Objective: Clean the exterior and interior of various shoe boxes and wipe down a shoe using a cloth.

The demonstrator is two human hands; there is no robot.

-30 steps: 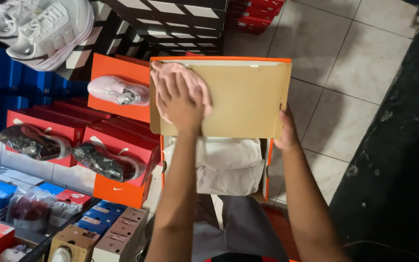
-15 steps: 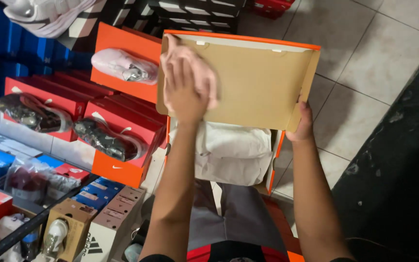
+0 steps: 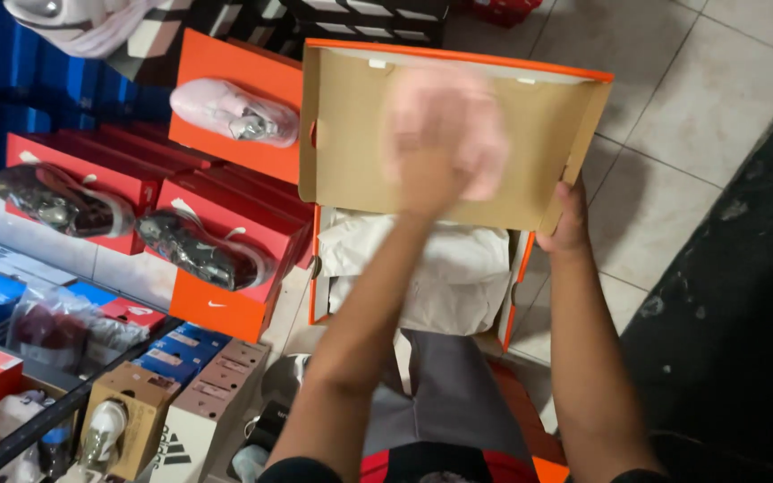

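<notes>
A person's left hand (image 3: 436, 174), motion-blurred, presses a pink cloth (image 3: 447, 132) against the bare cardboard inside of an orange shoebox lid (image 3: 351, 125), the forearm rising straight up the middle of the view from a dark sleeve. The fingers are lost in the blur, though the hand appears closed on the cloth. The right hand (image 3: 567, 224) grips the lid at its lower right corner, fingers curled around the edge, arm extended along the right side. The lid stands tilted, open side toward the camera, its orange rim showing along the top. Directly beneath it sits the open orange box (image 3: 513, 295), filled with crumpled white paper (image 3: 422, 268), resting above the person's grey-clad lap. To the left, stacked red and orange shoeboxes serve as display stands: a pale pink shoe (image 3: 233, 112) on an orange box (image 3: 225, 67), and two dark shoes in clear wrap (image 3: 60, 199) (image 3: 199, 246) on red boxes (image 3: 91, 161) below. A white shoe (image 3: 82, 22) lies across the top left corner. Blue boxes (image 3: 11, 85) line the far left edge, with more blue, red and plain brown cartons (image 3: 216, 394) crowded along the lower left beside a dark rail (image 3: 46, 420). Black-and-white boxes (image 3: 378, 13) run across the top. The floor (image 3: 673, 107) is pale square tile, meeting a dark mat (image 3: 744, 313) along the right.
</notes>
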